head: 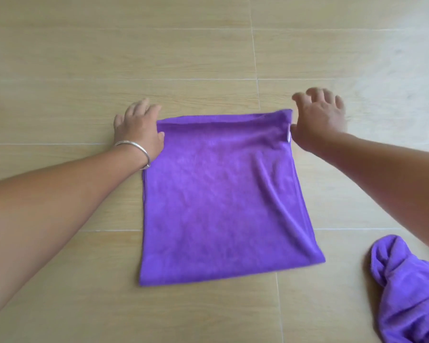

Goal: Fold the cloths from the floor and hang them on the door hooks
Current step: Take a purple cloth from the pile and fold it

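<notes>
While spread flat, purple cloth [221, 194], fingers [144, 107] splayed at far corners.

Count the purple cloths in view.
2. A flat cloth lies on the floor between both hands; a bunched cloth sits at the bottom right, partly cut off. More may be off-frame.

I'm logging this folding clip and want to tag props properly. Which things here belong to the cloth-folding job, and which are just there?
Part of the job:
spread purple cloth
bunched purple cloth, waiting at lower right
left hand and right hand at the spread cloth's far corners

Just there:
silver bangle on the left wrist
wood-look floor
</notes>
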### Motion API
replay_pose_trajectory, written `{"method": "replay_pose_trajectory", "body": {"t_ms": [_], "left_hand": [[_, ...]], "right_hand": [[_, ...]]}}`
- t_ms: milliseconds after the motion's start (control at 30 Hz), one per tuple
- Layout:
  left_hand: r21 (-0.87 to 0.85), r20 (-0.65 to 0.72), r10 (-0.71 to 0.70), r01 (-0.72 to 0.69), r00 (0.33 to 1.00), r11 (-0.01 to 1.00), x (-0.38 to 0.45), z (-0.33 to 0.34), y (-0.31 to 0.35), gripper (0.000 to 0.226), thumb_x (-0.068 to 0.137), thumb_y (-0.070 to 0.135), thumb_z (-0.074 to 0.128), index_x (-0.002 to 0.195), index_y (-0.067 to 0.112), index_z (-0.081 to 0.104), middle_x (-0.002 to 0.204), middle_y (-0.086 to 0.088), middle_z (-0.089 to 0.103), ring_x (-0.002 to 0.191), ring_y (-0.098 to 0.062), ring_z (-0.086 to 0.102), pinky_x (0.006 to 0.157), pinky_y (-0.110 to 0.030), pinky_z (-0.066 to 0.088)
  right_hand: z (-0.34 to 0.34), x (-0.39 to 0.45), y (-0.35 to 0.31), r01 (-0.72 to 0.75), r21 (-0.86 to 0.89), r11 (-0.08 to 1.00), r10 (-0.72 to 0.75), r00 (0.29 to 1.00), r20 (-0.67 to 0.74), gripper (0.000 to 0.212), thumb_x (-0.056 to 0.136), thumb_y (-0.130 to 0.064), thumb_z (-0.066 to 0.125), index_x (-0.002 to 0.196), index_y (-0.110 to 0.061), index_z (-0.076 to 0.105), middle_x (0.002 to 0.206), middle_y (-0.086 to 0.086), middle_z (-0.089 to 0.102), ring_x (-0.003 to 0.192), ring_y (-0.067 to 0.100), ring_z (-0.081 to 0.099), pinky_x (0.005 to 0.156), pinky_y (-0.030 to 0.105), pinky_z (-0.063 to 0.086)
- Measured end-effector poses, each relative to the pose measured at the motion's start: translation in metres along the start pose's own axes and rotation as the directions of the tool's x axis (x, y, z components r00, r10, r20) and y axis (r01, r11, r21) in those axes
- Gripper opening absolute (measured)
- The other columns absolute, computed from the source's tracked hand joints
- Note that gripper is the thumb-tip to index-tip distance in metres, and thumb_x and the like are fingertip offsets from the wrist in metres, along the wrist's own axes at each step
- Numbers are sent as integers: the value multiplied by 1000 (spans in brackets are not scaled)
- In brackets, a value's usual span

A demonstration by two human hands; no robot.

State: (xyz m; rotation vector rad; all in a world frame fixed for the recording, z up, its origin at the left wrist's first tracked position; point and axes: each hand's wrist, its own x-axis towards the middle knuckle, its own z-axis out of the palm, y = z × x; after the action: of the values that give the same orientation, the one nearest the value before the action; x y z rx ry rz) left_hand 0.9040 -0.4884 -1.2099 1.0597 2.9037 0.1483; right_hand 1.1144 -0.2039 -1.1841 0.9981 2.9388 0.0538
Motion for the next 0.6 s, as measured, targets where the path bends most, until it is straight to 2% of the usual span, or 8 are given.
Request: {"method": "replay_pose_trajectory", "body": {"t_ms": [67, 133, 233, 300, 367, 433, 533, 600], "left_hand": [[24, 18, 47, -47, 999, 999, -17, 3, 10, 73, 85, 38, 62, 148, 28, 26, 159, -9, 15, 144, -27, 18, 111, -55, 18], [47, 82, 158, -162, 984, 986, -51, 14, 18, 79, 87, 53, 52, 152, 33, 12, 162, -6, 4, 147, -24, 7, 114, -57, 11], [71, 243, 280, -305, 929, 950, -109, 33, 25, 80, 86, 69, 31, 152, 37, 0, 162, -2, -5, 148, -20, -3, 117, -55, 4], [86, 296, 349, -388, 889, 918, -142, 43, 27, 79, 85, 70, 22, 152, 36, 1, 162, -3, -1, 149, -20, 0, 117, -56, 5], [70, 294, 407, -444, 865, 893, -166, 44, 27, 76, 86, 66, 26, 152, 31, 14, 161, -7, 14, 148, -24, 11, 115, -58, 16], [48, 279, 495, -526, 823, 849, -184, 41, 24, 75, 85, 64, 34, 149, 26, 30, 157, -10, 25, 145, -28, 23, 110, -61, 26], [62, 297, 639, -682, 709, 728, -211, 44, 14, 80, 84, 68, 39, 149, 22, 33, 157, -12, 25, 144, -31, 25, 108, -62, 25], [83, 317, 678, -732, 663, 677, -221, 43, 3, 84, 83, 70, 41, 149, 20, 31, 156, -13, 27, 143, -33, 26, 107, -61, 24]], "right_hand": [[9, -20, -5, 77, 12, 997, -77, 997, -10, 63, 87, -32, 59, 143, -22, 33, 154, 10, 26, 143, 26, 18, 116, 47, 14], [26, -54, -12, 255, -4, 967, -254, 963, 92, 69, 90, -46, 51, 150, -24, 25, 160, 8, 16, 147, 24, 11, 118, 48, 8], [50, -108, -12, 430, 12, 903, -423, 882, 206, 72, 91, -61, 37, 152, -26, 24, 161, 6, 17, 148, 24, 12, 119, 48, 9], [60, -133, -7, 485, 36, 874, -481, 850, 214, 72, 91, -62, 30, 151, -23, 28, 159, 6, 23, 147, 25, 19, 118, 49, 16], [63, -149, 0, 519, 64, 853, -521, 833, 186, 70, 92, -59, 31, 150, -19, 32, 157, 8, 28, 145, 27, 24, 116, 50, 23], [65, -162, 7, 610, 81, 788, -615, 774, 150, 66, 94, -55, 37, 149, -18, 36, 157, 9, 28, 145, 27, 26, 114, 51, 25], [72, -186, 22, 752, 103, 652, -757, 635, 152, 67, 94, -55, 42, 149, -18, 36, 157, 8, 28, 145, 26, 25, 113, 51, 25], [73, -193, 35, 748, 113, 654, -755, 636, 160, 70, 93, -58, 43, 150, -19, 33, 158, 8, 27, 145, 26, 25, 112, 51, 27]]}}
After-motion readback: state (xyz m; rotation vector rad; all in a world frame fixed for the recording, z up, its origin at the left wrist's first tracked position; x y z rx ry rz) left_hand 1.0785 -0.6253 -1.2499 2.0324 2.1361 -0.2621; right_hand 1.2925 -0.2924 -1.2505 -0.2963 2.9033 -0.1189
